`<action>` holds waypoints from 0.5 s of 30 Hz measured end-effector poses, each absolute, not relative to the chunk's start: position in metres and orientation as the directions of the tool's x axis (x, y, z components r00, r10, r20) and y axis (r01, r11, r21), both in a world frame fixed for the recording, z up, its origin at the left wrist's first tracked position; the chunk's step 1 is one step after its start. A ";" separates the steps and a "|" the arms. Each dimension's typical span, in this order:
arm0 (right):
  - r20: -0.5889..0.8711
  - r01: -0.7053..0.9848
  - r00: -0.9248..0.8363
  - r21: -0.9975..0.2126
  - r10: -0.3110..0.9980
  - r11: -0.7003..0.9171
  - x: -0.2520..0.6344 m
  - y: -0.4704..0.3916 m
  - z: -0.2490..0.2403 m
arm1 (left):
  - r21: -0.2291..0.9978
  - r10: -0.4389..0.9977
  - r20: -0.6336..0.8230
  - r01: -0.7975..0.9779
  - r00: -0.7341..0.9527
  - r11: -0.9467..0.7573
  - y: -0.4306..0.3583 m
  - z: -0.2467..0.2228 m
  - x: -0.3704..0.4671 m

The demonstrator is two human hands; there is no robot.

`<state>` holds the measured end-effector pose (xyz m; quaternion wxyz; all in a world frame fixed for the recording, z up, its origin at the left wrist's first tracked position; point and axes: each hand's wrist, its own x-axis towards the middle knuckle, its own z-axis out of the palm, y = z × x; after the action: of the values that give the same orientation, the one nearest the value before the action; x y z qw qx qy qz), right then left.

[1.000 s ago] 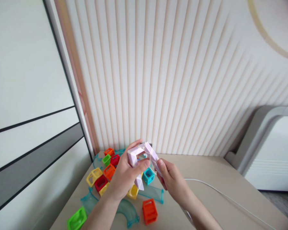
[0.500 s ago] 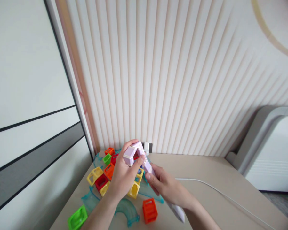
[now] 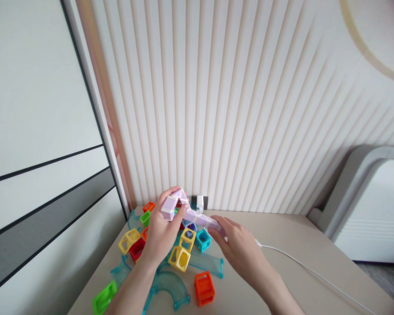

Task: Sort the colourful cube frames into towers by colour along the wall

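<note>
A lilac and white twisting snake puzzle (image 3: 193,215) is held up between both hands, over the blocks on the table. My left hand (image 3: 160,232) is closed around its bent, angular end, with the thumb pressed against the inner side. My right hand (image 3: 237,239) grips the straighter stretch, fingers over it and thumb below. That stretch slants down to the right, and its far end is mostly hidden by the right hand. Beneath the puzzle lie yellow blocks (image 3: 180,258) and a teal block (image 3: 203,239).
On the beige table (image 3: 282,232) lie an orange block (image 3: 204,288), a green block (image 3: 105,298), a red block (image 3: 137,249) and translucent teal track pieces (image 3: 174,286). A white cable (image 3: 292,258) crosses the right side. A white plug (image 3: 200,203) sits at the ribbed wall (image 3: 216,109).
The straight stretch of the puzzle has swung from pointing steeply down to a flatter slant. My right hand has moved slightly up and right, my left hand slightly left.
</note>
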<state>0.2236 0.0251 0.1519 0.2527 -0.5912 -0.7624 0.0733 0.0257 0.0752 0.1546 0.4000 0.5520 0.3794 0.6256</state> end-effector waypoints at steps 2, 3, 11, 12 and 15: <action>0.247 0.845 -0.184 -0.455 0.951 0.281 0.231 0.024 0.158 | 0.896 0.936 0.338 -0.268 -0.102 -0.353 0.078 0.157 0.023; 0.285 0.855 -0.166 -0.435 0.944 0.282 0.233 0.023 0.158 | 0.879 0.945 0.312 -0.348 -0.096 -0.326 0.078 0.157 0.023; 0.485 0.833 0.063 -0.506 0.872 0.222 0.220 0.026 0.143 | 0.871 0.958 0.222 -0.478 0.183 -0.111 0.073 0.160 0.025; 0.407 0.760 0.070 -0.613 0.911 0.216 0.219 0.027 0.143 | 0.854 0.927 0.269 -0.509 0.262 -0.104 0.072 0.160 0.024; 0.145 0.397 -0.047 -0.905 0.988 0.152 0.220 0.026 0.148 | 0.789 0.847 0.354 -0.614 0.396 -0.043 0.071 0.161 0.023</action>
<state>0.2201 0.0261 0.1478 0.4201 -0.5479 -0.6320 0.3520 0.0227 0.0706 0.1613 0.6812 0.4837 0.1208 0.5361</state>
